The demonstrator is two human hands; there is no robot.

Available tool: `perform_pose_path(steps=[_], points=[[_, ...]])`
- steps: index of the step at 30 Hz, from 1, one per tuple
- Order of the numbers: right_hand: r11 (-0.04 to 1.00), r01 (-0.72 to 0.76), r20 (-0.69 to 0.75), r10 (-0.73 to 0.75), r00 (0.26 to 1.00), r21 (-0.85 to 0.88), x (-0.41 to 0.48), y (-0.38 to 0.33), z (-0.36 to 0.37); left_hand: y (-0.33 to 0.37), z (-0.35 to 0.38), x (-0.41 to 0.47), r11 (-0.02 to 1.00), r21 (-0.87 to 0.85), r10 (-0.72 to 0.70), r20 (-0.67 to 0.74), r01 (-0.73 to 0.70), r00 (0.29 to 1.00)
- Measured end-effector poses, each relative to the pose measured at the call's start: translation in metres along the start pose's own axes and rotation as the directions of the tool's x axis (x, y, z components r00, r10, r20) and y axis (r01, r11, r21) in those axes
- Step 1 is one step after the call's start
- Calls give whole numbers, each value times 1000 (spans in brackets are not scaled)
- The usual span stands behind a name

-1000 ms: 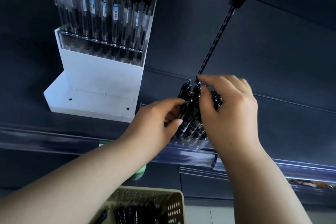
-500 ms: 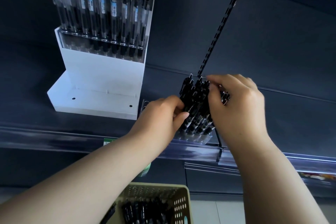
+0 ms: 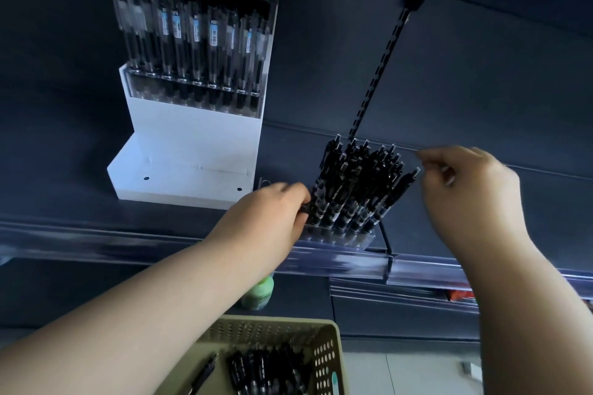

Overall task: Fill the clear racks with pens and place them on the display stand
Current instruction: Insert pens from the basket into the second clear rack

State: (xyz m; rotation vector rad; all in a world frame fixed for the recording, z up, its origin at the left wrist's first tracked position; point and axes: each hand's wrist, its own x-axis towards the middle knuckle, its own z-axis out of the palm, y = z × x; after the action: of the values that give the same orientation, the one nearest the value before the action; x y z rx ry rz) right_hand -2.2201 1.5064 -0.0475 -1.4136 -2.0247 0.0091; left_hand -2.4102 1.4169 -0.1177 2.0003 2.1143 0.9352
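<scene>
A clear rack full of black pens stands on the dark shelf near its front edge. My left hand grips the rack's left end. My right hand hovers just right of the pen tops, fingers loosely curled and apart from the pens, holding nothing I can see. To the left stands the white display stand with an upper clear rack of pens in it; its lower step is bare.
A beige perforated basket with several loose black pens sits below at the bottom centre. A slotted black upright runs up the back wall behind the rack. A green object lies under the shelf edge.
My right hand has let go of the pen tops and moved away to the right. My left hand has slid down to the rack's left end. The camera has moved closer.
</scene>
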Motion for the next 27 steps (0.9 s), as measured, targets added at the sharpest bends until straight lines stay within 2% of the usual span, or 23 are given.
perform_pose_path(steps=[6,11,16,22,27], points=[[999,-3,121,7,993,-36,-14,-1,4,0,-18,-20,997,68,20,-18,-19,1000],[999,-35,76,36,996,-24,-20,-6,7,-1,-31,-36,996,90,14,-32,-11,999],[994,-102,175,106,979,-35,-20,-8,5,-2,-39,-41,994,110,4,-24,-1,1000],[999,-34,150,34,988,-2,-30,-20,3,-3,-42,-42,984,176,18,-15,-15,1000],[999,-50,155,50,987,-3,-32,-17,0,-3,-40,-42,969,245,29,25,-34,999]])
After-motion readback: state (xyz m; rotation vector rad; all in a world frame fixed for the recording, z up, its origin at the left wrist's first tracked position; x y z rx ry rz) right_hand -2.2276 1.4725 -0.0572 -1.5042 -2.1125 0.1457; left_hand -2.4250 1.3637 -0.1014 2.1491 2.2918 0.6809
